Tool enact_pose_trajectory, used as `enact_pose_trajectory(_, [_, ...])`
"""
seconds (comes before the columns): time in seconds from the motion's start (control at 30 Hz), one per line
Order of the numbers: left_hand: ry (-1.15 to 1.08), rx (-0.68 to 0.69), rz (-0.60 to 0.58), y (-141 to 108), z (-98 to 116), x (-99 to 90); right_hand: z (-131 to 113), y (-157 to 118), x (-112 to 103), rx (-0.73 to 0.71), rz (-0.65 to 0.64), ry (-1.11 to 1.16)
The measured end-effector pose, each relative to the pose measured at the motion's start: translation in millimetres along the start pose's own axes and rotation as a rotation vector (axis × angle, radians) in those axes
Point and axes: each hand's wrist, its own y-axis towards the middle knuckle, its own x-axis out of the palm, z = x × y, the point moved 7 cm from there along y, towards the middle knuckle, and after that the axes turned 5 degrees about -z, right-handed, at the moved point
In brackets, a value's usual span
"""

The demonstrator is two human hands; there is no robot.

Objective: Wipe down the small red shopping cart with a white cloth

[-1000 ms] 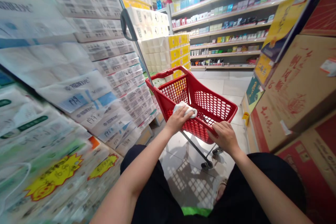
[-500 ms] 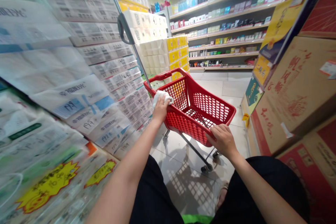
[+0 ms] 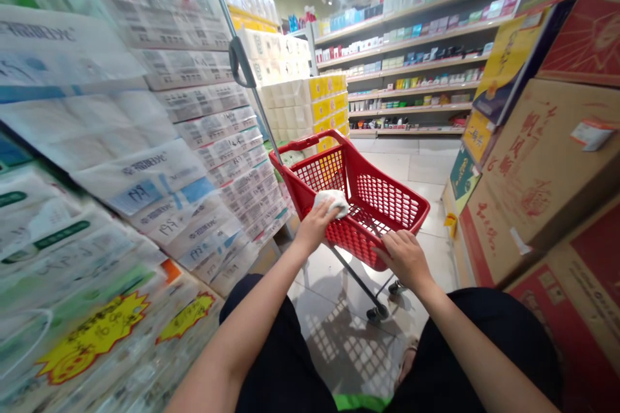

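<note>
A red plastic shopping cart (image 3: 390,200) with perforated basket walls stands on the floor in front of me, nothing in its basket. My left hand (image 3: 314,227) is closed on a white cloth (image 3: 332,201), pressing it on the near rim of the basket. Farther along the same rim, near its right corner, my right hand (image 3: 403,254) has its fingers wrapped over the edge. A grey metal pole (image 3: 261,106) with a dark grip (image 3: 241,62) rises from the cart's left end.
Stacked white tissue packs (image 3: 227,135) line the left side, with yellow price signs (image 3: 97,335) lower down. Cardboard boxes (image 3: 547,161) are piled at the right. Shelves of small goods (image 3: 416,61) span the back. Pale floor tiles (image 3: 382,155) run between them.
My left hand has slid the cloth along the near rim, to the right and towards me, away from the pole end. My right hand keeps its hold near the corner.
</note>
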Motion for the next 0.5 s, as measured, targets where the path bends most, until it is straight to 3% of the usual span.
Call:
enact_pose_trajectory(0.07, [-0.006, -0.147, 0.016, 5.5, -26.9, -0.3, -4.7, 2.8, 1.1, 0.003, 0.001, -0.021])
enact_pose_trajectory(0.17, [-0.047, -0.246, 0.053, 10.0, -34.9, 8.1, -16.0, 9.4, 4.9, 0.014, -0.001, -0.051])
enact_pose_trajectory(0.37, [-0.127, -0.264, 0.097, 18.2, -35.1, 22.4, -28.4, 29.8, 16.2, -0.006, -0.059, -0.015])
enact_pose_trajectory(0.5, [-0.159, -0.292, 0.085, 30.1, -53.3, 25.0, -11.1, 37.5, 18.0, -0.208, -0.134, 0.149])
